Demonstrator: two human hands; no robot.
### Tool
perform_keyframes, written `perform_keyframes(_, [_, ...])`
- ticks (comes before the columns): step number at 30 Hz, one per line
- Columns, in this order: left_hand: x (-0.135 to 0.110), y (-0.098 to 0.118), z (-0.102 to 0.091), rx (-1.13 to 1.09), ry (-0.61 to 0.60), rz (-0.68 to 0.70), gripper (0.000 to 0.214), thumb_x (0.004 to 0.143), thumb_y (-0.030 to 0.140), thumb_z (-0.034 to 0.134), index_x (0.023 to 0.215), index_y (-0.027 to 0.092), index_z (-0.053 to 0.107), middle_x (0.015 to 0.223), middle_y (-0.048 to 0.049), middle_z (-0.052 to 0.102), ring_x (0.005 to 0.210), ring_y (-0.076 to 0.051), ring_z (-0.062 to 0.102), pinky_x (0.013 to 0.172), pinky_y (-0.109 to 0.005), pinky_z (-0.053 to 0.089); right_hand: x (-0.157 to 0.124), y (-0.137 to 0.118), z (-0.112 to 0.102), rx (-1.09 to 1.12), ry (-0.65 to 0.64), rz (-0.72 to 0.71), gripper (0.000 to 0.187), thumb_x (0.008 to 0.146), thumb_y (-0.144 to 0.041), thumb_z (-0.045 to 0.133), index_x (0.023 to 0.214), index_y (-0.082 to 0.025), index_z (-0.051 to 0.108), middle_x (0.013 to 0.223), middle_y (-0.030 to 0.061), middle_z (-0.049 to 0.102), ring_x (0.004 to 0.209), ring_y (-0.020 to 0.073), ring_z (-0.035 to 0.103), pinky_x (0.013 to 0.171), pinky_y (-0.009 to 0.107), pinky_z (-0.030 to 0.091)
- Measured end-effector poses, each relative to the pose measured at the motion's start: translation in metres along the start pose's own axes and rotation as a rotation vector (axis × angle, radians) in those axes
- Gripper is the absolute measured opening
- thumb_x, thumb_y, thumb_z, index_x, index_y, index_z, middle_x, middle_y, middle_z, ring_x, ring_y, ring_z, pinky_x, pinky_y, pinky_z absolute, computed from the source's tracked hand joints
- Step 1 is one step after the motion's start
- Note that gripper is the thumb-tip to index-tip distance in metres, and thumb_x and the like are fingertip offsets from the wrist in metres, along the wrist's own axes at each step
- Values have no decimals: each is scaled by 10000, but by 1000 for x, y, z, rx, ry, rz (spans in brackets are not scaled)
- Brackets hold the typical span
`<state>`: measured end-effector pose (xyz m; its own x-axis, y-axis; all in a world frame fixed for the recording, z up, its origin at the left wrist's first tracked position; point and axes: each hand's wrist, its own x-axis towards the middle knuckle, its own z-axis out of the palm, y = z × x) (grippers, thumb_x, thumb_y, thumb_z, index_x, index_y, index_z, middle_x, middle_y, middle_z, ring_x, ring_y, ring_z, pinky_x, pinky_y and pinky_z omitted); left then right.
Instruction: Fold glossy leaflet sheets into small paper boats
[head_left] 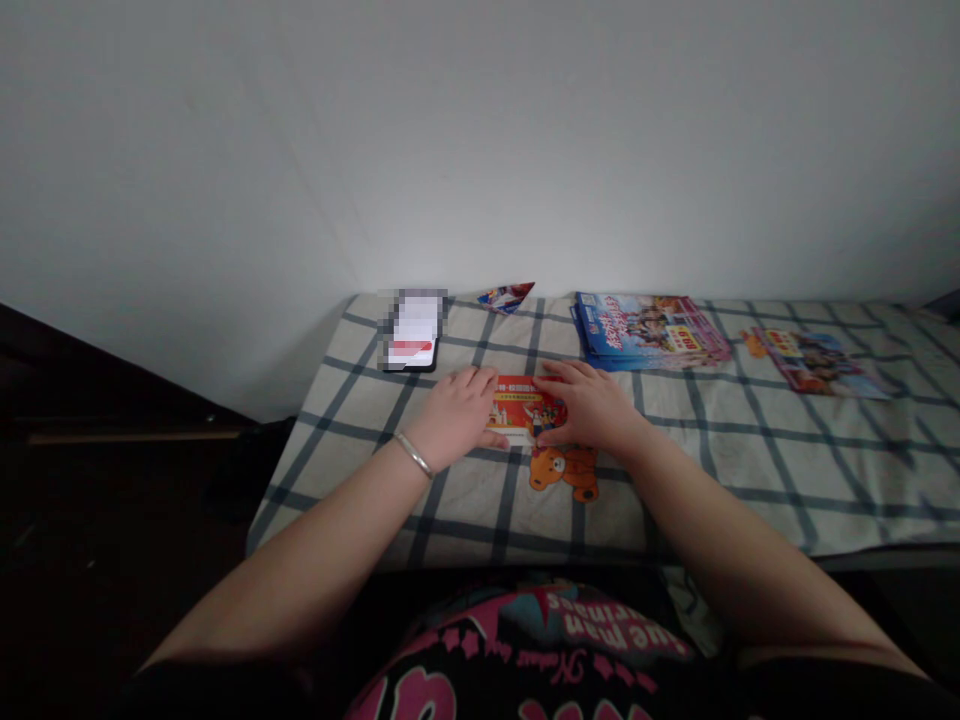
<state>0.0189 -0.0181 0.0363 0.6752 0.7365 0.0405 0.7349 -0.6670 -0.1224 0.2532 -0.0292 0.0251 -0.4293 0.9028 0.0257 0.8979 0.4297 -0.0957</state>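
Note:
A red and yellow printed leaflet (517, 408) lies on the checked cloth right in front of me, with a pale strip along its near edge. My left hand (459, 415) grips its left side, fingers at the far edge and thumb at the near edge. On the right side, my right hand (592, 408) holds it the same way, covering that end. Whether the leaflet is folded, I cannot tell. Just below it, a brown teddy bear print (566, 474) shows on the cloth.
A phone (415, 330) with a lit screen lies at the back left. Near the wall is a small folded paper piece (507, 297). A stack of colourful flyers (649, 332) sits right of it, and another flyer (821, 362) farther right. The checked cloth (697, 470) meets a white wall (480, 150).

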Motion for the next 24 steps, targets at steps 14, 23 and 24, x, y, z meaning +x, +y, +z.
perform_keyframes(14, [3,-35,17,-148,-16,155,881,706,596,763,1367,85,483,1409,-175,501,1264,-308,471,1080,-378,355,-3,4,-5,-1,-50,26,884,644,-666,759,1426,-349,494,1539,108,394,1344,395,401,1044,554,397])
perform_keyframes(23, [-4,-46,22,-224,-30,227,793,814,512,702,1471,198,389,1522,-145,401,1361,-291,383,1108,-392,330,-5,7,-9,-17,-123,34,898,674,-670,735,1462,-358,439,1581,92,338,1390,389,358,1088,571,351])
perform_keyframes(24, [-4,-49,23,-226,-39,234,809,808,511,711,1479,202,380,1532,-146,387,1370,-294,375,1114,-394,325,-5,7,-10,-20,-130,33,903,674,-662,739,1466,-357,432,1583,91,335,1394,389,354,1091,572,346])
